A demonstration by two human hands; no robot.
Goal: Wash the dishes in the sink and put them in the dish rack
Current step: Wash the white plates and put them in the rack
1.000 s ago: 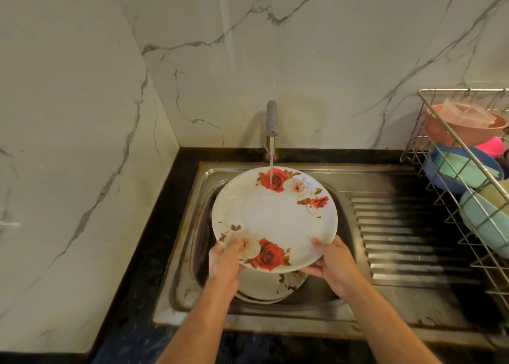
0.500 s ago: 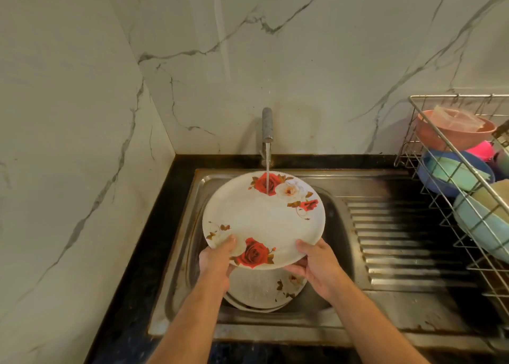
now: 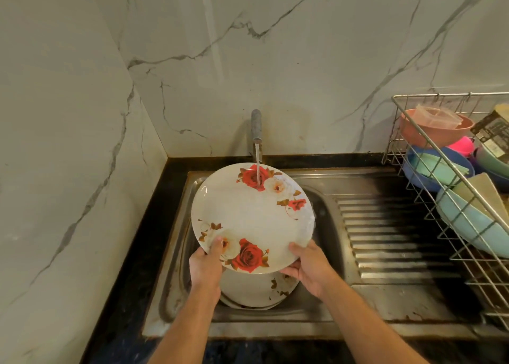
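Both hands, left (image 3: pixel 205 267) and right (image 3: pixel 309 267), grip the near rim of a rose-patterned plate (image 3: pixel 252 217), tilted under the running tap (image 3: pixel 256 125) above the sink (image 3: pixel 176 294), where another plate (image 3: pixel 261 290) lies; the rack (image 3: pixel 429 143) stands right.

white round rose-printed plates: 2 (image 3: pixel 252 217) (image 3: pixel 259 289) | steel wire dish rack: 1 (image 3: pixel 413 132) | grey tap: 1 (image 3: pixel 256 125) | steel sink: 1 (image 3: pixel 385 226) | hands: 2 (image 3: pixel 205 264) (image 3: pixel 311 267)
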